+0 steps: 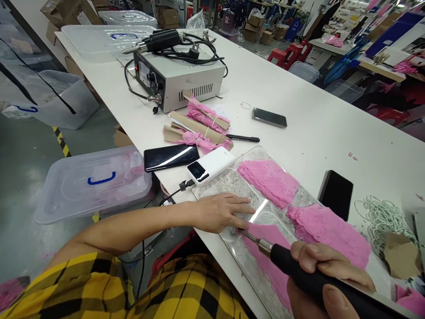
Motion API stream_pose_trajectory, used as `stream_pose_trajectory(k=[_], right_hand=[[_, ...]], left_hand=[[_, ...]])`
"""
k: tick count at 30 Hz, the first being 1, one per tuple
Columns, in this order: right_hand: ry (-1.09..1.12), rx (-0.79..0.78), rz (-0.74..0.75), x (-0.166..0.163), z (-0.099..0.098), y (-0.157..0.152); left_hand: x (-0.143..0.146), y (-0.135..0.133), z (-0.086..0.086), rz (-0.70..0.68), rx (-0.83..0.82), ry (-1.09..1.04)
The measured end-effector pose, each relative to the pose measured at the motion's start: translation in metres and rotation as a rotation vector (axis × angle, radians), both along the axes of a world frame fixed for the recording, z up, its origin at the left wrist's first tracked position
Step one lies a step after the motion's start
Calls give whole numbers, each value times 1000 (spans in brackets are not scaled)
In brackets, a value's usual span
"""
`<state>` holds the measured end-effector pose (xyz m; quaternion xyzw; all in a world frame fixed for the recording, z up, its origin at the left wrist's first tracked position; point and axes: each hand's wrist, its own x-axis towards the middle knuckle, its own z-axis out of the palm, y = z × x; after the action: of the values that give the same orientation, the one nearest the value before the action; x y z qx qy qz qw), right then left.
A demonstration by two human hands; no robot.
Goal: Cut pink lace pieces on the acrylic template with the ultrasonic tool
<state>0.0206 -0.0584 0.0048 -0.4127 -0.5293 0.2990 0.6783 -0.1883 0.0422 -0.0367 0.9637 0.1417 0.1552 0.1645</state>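
Observation:
My left hand (226,213) lies with its fingers stretched out on a clear plastic board (237,250), one fingertip at the corner of a pink fabric piece (270,254). My right hand (327,270) is wrapped around a black-handled tool (299,269) with a slim metal tip. That tip meets the fabric corner right beside my left fingertip. Farther along the board lie a pink lace stack (268,179) and another pink lace piece (332,232). The lower end of the tool's handle runs out of view.
Around the board are a white power bank (210,165), a dark phone (171,158), a black device (336,195), tied pink lace bundles (199,139) and white cord (381,217). A grey control box (191,82) carries a similar tool (162,40). A lidded bin (96,190) stands left.

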Motion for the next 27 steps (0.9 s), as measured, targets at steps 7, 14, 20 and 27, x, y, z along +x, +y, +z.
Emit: stream_pose_trajectory(k=[7,14,20,27], right_hand=[[63,33,-85,-7,7,6],[117,8,-170,-3,3,10],[114,26,-134,-6,2,11],[80,25,-125,-5,1,13]], left_hand=[[-5,0,-5,37,-44,-141],[-9,-2,-8,54,24,-280],[-8,-2,-4,49,78,-211],[-8,-4,-1,59,74,-136]])
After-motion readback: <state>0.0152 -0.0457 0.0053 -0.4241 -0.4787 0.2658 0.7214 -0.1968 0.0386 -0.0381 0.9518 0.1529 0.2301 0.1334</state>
